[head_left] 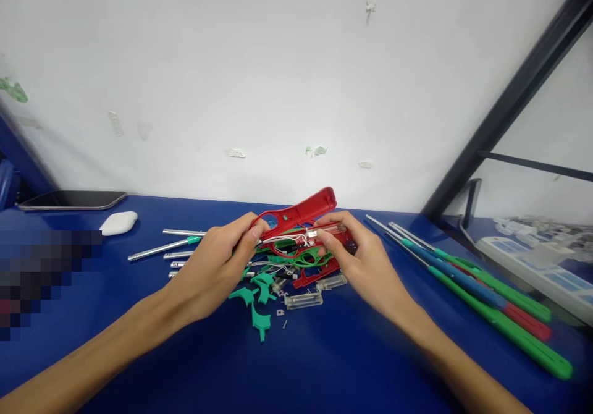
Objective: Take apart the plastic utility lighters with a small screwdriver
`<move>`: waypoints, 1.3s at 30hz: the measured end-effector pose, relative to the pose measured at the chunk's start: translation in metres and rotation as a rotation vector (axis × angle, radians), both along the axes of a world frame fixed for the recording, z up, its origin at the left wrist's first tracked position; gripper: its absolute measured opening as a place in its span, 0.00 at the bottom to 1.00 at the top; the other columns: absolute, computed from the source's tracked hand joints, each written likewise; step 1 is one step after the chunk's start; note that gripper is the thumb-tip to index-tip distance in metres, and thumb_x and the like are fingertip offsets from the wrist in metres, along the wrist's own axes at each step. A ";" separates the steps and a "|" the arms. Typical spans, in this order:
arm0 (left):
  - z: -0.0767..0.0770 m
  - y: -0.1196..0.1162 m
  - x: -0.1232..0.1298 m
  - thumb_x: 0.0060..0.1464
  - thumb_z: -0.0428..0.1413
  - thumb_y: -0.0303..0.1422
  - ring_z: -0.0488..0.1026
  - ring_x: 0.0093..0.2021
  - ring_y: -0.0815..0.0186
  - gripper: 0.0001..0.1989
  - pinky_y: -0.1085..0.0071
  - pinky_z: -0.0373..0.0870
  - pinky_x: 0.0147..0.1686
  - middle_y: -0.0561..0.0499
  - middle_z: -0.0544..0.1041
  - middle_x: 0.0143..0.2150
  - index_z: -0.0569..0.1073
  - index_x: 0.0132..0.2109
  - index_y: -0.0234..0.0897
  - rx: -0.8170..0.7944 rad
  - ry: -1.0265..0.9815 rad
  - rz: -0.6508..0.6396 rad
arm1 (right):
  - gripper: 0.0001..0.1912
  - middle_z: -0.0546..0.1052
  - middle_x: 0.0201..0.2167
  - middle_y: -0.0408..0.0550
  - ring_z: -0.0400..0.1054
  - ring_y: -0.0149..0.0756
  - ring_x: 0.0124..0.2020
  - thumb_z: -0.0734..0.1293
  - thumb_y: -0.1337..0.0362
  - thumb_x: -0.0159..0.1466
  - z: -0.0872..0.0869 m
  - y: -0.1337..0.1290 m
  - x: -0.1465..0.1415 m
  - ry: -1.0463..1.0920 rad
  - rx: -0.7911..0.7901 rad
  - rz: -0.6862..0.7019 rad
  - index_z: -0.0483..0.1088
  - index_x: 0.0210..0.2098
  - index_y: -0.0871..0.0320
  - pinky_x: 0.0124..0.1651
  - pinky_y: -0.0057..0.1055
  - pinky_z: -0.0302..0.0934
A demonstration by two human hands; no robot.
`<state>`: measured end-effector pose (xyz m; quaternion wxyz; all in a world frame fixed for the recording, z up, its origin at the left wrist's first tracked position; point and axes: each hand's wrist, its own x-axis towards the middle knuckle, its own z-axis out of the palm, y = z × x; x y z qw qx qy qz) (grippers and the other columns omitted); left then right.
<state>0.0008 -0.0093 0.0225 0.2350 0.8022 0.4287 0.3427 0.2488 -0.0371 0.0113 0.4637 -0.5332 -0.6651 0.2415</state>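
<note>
Between my hands is a red long-nosed lighter casing [300,211], with its inside showing. White wires [288,238] run along it to a metal-ended clear fuel tank [313,233]. My left hand [227,250] pinches the casing's left end near its finger loop. At the right end, my right hand [354,247] grips the casing, its thumb by the tank's metal end. Beneath lie green casing parts [309,257], teal triggers [262,321] and loose clear tanks [303,301]. Fingers hide part of the held casing.
Metal lighter tubes [157,251] lie left of my hands. Whole long lighters [500,327] in green, blue and red rest at the right. A phone [73,199] and a white earbud case [119,223] lie at the back left. A dark slanted frame [504,99] stands at the right.
</note>
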 end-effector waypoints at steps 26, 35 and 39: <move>0.007 0.015 -0.010 0.68 0.48 0.54 0.44 0.22 0.72 0.22 0.74 0.46 0.17 0.61 0.50 0.24 0.59 0.34 0.43 -0.233 -0.228 -0.031 | 0.15 0.79 0.27 0.44 0.72 0.38 0.31 0.67 0.49 0.71 0.004 0.010 0.019 0.016 0.050 -0.112 0.73 0.48 0.53 0.33 0.33 0.59; 0.001 0.029 -0.016 0.67 0.46 0.57 0.49 0.22 0.70 0.23 0.72 0.49 0.20 0.60 0.53 0.24 0.66 0.37 0.42 -0.145 -0.094 0.086 | 0.19 0.76 0.25 0.42 0.61 0.31 0.22 0.68 0.45 0.69 0.011 0.017 0.032 0.114 0.106 -0.211 0.73 0.46 0.53 0.26 0.31 0.51; -0.007 0.028 -0.012 0.70 0.44 0.53 0.56 0.25 0.68 0.22 0.69 0.53 0.25 0.58 0.62 0.25 0.67 0.36 0.42 -0.026 0.087 0.140 | 0.20 0.75 0.24 0.41 0.56 0.29 0.20 0.69 0.44 0.69 0.010 0.017 0.033 0.171 0.138 -0.260 0.73 0.47 0.54 0.24 0.30 0.49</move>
